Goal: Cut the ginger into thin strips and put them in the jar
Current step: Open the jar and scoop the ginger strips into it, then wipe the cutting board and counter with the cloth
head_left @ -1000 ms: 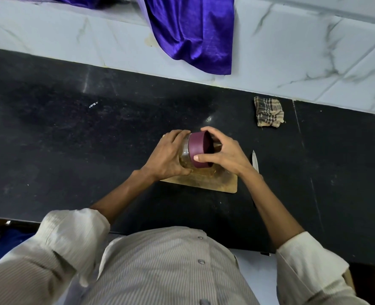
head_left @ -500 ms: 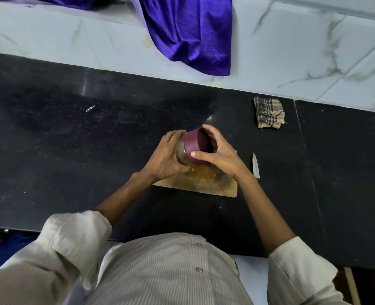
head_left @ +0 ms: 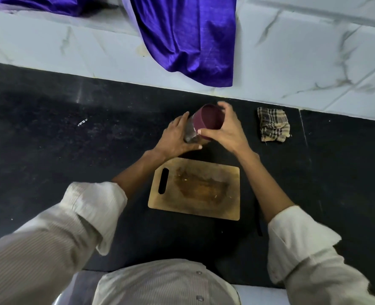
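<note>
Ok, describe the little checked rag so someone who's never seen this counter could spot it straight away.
Start at the black counter below the white marble wall. The rag lies crumpled by the wall, right of the right hand on the jar. It is the only checked cloth; the purple cloth is plain.

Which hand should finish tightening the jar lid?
Right. The right hand already curls around the maroon lid, while the left hand steadies the glass jar body.

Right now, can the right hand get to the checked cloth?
Probably yes. The checked cloth lies on bare counter just right of the right hand, nothing between, but that hand grips the jar lid and must let go first.
</note>
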{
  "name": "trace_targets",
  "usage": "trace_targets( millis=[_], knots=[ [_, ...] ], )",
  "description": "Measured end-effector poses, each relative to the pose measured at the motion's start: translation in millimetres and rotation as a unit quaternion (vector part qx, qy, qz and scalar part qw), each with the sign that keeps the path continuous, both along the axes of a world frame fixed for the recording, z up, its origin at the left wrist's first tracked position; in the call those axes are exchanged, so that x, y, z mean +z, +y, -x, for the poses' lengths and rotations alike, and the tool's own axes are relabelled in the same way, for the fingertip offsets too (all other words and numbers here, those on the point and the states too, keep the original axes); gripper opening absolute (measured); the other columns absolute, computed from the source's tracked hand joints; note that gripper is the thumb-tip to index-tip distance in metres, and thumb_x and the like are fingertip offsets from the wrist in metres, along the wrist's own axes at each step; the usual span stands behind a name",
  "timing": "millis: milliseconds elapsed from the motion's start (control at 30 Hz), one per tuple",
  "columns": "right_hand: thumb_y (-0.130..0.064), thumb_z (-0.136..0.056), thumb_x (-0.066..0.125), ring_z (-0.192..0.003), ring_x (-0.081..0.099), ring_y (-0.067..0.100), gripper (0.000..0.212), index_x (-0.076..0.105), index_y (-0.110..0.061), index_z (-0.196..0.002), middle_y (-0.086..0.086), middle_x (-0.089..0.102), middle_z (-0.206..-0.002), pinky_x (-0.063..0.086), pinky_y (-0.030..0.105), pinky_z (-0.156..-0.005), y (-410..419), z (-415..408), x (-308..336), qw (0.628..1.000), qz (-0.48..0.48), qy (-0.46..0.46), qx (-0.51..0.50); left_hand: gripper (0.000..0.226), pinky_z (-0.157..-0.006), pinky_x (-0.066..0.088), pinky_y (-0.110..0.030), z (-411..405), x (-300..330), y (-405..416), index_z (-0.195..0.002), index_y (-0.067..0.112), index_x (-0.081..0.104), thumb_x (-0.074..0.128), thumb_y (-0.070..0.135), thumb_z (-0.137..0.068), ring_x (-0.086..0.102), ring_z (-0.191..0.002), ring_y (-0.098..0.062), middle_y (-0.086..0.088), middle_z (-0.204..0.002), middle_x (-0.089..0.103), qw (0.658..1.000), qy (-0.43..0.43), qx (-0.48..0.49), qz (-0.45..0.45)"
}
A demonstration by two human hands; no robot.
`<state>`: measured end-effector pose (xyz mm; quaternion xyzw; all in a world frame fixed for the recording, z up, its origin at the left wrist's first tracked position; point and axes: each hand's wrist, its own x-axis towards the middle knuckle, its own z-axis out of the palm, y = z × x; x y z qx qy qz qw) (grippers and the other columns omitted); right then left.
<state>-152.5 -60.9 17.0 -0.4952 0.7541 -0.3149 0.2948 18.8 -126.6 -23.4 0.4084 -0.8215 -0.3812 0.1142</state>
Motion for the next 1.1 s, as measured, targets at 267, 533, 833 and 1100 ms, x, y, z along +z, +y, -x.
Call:
trace_targets(
  millis=[267,533,833,1100],
  knots=[
    [-0.039,-0.072,0.086,-0.135,0.040,0.036,0.100,0.025,-0.022,-0.150,0.013,0.036,-0.149,0.044,0.048,-0.106,-59.3,21.7,-22.3,0.987,-0.047,0.156,0.016,0.100,-0.113,0.021,-0.052,22.9,-11.5,-47.8,-0.153,0.016,0.007,0.069,0.049,-0.081,0.013,-0.145,-0.030,-0.011,-0.158,0.014,0.988,-0.141,-0.002,0.057],
    [-0.041,-0.074,0.084,-0.138,0.036,0.037,0.099,0.025,-0.020,-0.151,0.014,0.031,-0.153,0.040,0.051,-0.110,-66.8,21.9,-29.8,0.983,-0.045,0.177,0.029,0.094,-0.114,0.022,-0.052,25.2,-14.9,-46.2,-0.152,0.014,0.013,0.066,0.050,-0.083,0.016,-0.144,-0.031,-0.012,-0.157,0.018,0.986,-0.156,-0.006,0.063],
    [-0.045,-0.077,0.081,-0.142,0.030,0.038,0.100,0.023,-0.020,-0.154,0.016,0.027,-0.155,0.029,0.056,-0.115,-26.8,21.2,-10.8,0.988,-0.032,0.150,0.010,0.088,-0.113,0.025,-0.052,7.7,2.1,-16.1,-0.151,0.013,0.019,0.066,0.047,-0.085,0.019,-0.143,-0.031,-0.013,-0.155,0.022,0.986,-0.148,-0.020,0.076],
    [-0.041,-0.086,0.074,-0.141,0.033,0.033,0.079,0.031,-0.019,-0.150,0.013,0.029,-0.154,0.035,0.047,-0.113,55.0,19.4,-8.7,0.995,-0.049,0.087,-0.021,0.074,-0.111,0.034,-0.047,-13.5,12.2,33.5,-0.147,0.014,0.031,0.067,0.038,-0.086,0.032,-0.137,-0.029,-0.012,-0.149,0.034,0.991,-0.112,-0.048,0.056]
  ],
)
